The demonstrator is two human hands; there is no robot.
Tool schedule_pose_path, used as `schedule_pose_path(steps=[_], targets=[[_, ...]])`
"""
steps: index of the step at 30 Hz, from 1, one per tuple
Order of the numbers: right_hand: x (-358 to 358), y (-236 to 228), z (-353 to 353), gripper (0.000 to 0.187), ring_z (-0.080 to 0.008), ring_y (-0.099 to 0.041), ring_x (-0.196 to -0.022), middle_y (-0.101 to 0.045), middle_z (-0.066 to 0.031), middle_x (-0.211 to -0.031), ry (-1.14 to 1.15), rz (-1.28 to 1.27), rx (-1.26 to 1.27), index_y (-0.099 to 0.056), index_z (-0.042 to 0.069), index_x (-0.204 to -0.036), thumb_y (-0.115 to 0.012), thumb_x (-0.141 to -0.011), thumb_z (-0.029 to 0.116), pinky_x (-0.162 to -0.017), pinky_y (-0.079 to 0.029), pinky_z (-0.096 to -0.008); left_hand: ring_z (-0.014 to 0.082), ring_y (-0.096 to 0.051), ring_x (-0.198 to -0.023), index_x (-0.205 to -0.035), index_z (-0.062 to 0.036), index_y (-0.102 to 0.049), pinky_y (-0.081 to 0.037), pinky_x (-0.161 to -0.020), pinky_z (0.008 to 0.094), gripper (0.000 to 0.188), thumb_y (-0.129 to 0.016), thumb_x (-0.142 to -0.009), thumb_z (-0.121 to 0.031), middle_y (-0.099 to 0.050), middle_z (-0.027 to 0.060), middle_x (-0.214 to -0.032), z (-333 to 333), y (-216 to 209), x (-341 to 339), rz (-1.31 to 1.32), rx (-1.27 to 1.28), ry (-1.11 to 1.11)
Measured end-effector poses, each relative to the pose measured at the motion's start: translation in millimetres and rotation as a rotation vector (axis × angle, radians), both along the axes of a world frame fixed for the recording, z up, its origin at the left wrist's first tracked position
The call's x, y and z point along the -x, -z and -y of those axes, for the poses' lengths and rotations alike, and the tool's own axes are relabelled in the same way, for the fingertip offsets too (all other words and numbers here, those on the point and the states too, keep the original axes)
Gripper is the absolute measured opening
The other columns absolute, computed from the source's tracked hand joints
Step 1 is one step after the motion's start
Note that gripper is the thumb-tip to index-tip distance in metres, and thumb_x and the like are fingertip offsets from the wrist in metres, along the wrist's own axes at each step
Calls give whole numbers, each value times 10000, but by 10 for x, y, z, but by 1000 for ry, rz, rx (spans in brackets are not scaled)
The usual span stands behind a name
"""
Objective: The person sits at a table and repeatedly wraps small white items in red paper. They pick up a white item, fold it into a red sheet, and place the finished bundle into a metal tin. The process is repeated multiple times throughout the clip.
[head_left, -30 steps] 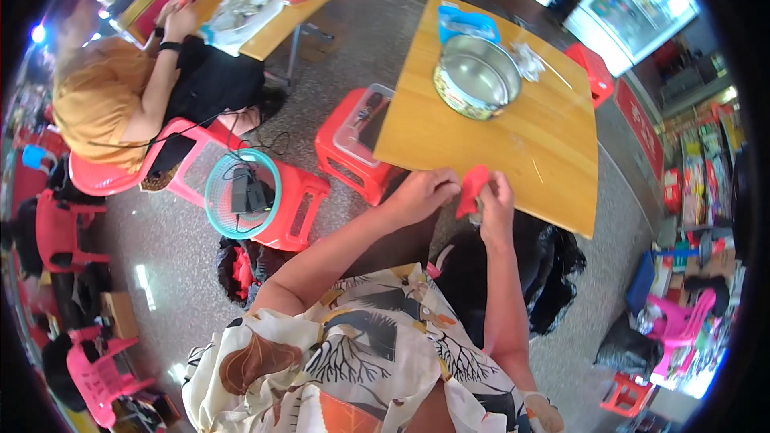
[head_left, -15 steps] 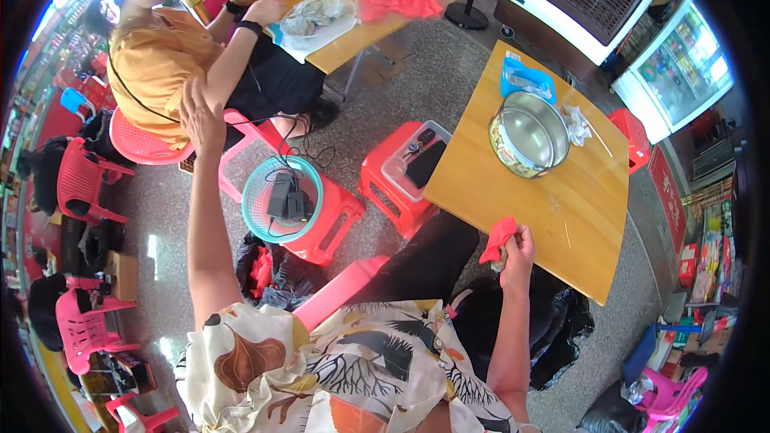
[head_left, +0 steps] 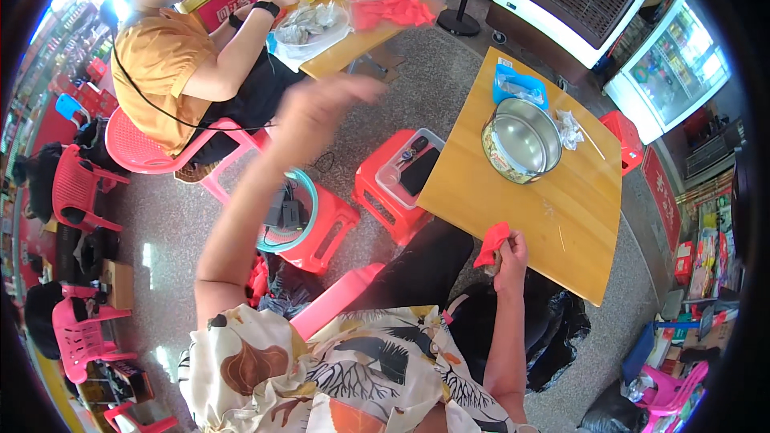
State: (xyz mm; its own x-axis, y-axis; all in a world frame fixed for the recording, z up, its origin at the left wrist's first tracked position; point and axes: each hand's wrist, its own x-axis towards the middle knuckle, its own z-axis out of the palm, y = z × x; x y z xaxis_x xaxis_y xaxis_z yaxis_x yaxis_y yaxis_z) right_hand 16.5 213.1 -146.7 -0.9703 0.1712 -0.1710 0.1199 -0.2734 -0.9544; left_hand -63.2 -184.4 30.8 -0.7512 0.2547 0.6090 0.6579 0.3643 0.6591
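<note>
My left hand is raised in the air over the floor, left of the wooden table. It is blurred by motion, but its fingers look stretched out and nothing shows in them. Beside the table's near edge, my right hand is closed on a small piece of red cloth. Something greyish-brown peeks out under the cloth, too small to make out. A round metal tin with a patterned outside stands on the table. Behind it sits a blue container, with crumpled white plastic to the right.
A red stool bears a clear box with a phone and keys. Left of it, a turquoise basket holds black adapters. At far left a person in orange works at another table with red cloth.
My left hand has swung right, away from the seated person's arm. My right hand still grips the red cloth, nearly unmoved. The seated person's hands have shifted, one toward the yellow basin.
</note>
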Motion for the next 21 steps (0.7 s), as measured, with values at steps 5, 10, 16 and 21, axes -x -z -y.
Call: schedule_pose_path(steps=[5,10,16,21], targets=[[7,-52,-74,37,-30,-476,-654,-555,20,-800,-74,-12,52,-546,66,-935,-578,-938,83,-577,-382,-182,263,-587,-925,-1058,-75,-646,-455,-838,405,265,-585,-801,-52,-622,74,-925,-1774,-578,-990,-126,-191,1037],[63,-173,84,28,-68,-541,-697,-579,4,-834,42,-21,-37,-549,70,-947,-568,-942,91,-591,-435,-188,282,-580,-880,-1067,-64,-594,-482,-797,375,289,-647,-787,-110,-584,82,-901,-2466,36,-917,-227,-169,648],[165,-163,69,50,-86,-570,-734,-596,-24,-843,33,-86,-37,-561,39,-970,-567,-935,75,-624,-457,-211,317,-577,-951,-1035,-48,-568,-487,-822,384,221,-644,-829,-71,-536,139,-1007,-2534,1243,-553,116,-21,68],[316,1,-34,56,-78,-571,-729,-594,-12,-840,3,-46,-34,-560,40,-950,-599,-913,52,-630,-458,-218,279,-587,-964,-1125,-41,-533,-486,-833,351,301,-648,-850,-84,-543,144,-1037,-2515,1613,-368,354,-121,200]])
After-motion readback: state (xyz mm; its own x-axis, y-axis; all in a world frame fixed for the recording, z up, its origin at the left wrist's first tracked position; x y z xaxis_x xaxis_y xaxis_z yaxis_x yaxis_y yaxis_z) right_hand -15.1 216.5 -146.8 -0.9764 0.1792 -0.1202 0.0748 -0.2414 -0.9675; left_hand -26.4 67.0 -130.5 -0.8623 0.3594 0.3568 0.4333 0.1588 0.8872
